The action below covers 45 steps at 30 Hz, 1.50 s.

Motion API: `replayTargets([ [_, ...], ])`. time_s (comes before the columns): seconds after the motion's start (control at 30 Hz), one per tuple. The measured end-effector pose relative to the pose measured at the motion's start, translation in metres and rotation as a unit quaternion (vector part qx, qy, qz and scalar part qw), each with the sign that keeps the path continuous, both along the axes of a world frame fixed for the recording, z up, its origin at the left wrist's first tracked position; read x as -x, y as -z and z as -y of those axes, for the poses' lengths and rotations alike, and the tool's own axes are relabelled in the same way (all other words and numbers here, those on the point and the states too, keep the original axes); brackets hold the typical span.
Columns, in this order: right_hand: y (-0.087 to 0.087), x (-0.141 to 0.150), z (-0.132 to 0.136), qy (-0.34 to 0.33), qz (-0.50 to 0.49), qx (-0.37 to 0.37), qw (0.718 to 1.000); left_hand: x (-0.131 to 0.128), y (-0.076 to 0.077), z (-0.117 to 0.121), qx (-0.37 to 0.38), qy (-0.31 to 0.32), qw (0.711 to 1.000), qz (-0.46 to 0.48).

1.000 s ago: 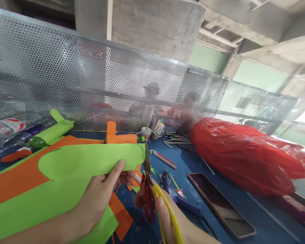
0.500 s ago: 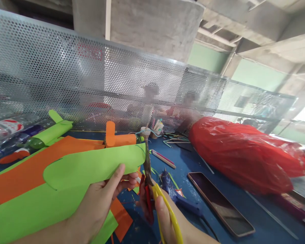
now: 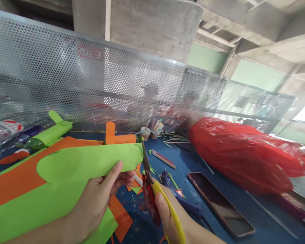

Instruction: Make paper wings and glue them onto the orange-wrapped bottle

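My left hand (image 3: 101, 189) pinches a light green paper strip (image 3: 86, 161) with rounded ends, thumb on top and fingers beneath. Dark pen lines curve near both ends of the strip. In my right hand (image 3: 165, 206) is a pair of scissors (image 3: 148, 169) with one yellow and one red handle. The blades point away from me and lie at the strip's right end, looking nearly closed. Under my left arm lie a larger green sheet (image 3: 40, 210) and an orange sheet (image 3: 38, 162). Small paper scraps (image 3: 136, 188) lie below the strip.
A blue glue gun (image 3: 188, 203) and a phone (image 3: 221, 203) lie to the right, before a big red plastic bag (image 3: 239, 152). Paper-wrapped bottles (image 3: 122, 139) and clear bottles (image 3: 8, 130) sit behind and left. Beyond them, a perforated metal screen (image 3: 66, 78) has people behind it.
The green strip has shifted slightly left with my left hand. The scissor blades have moved slightly left and down along its right end, and a small scrap now shows below.
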State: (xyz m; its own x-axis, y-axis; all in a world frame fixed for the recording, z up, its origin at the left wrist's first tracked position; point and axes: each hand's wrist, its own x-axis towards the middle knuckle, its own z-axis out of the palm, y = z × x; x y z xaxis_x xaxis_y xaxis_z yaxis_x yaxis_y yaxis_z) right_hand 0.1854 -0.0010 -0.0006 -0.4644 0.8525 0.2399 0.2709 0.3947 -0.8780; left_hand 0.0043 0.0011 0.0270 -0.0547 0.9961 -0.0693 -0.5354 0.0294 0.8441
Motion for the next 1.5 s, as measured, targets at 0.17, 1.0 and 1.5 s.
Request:
replayTargets([
  [0.17, -0.007, -0.002, -0.003, -0.02, 0.0, -0.015, 1.0, 0.006, -0.004, -0.007, -0.036, -0.024, 0.999, -0.027],
  [1.0, -0.012, 0.003, 0.002, -0.011, -0.015, 0.021, 1.0, 0.017, -0.01, -0.021, -0.073, -0.042, 0.996, -0.032],
  [1.5, -0.011, 0.0, 0.0, -0.033, -0.006, 0.018, 0.999, 0.027, -0.005, -0.034, -0.104, -0.066, 0.984, -0.126],
])
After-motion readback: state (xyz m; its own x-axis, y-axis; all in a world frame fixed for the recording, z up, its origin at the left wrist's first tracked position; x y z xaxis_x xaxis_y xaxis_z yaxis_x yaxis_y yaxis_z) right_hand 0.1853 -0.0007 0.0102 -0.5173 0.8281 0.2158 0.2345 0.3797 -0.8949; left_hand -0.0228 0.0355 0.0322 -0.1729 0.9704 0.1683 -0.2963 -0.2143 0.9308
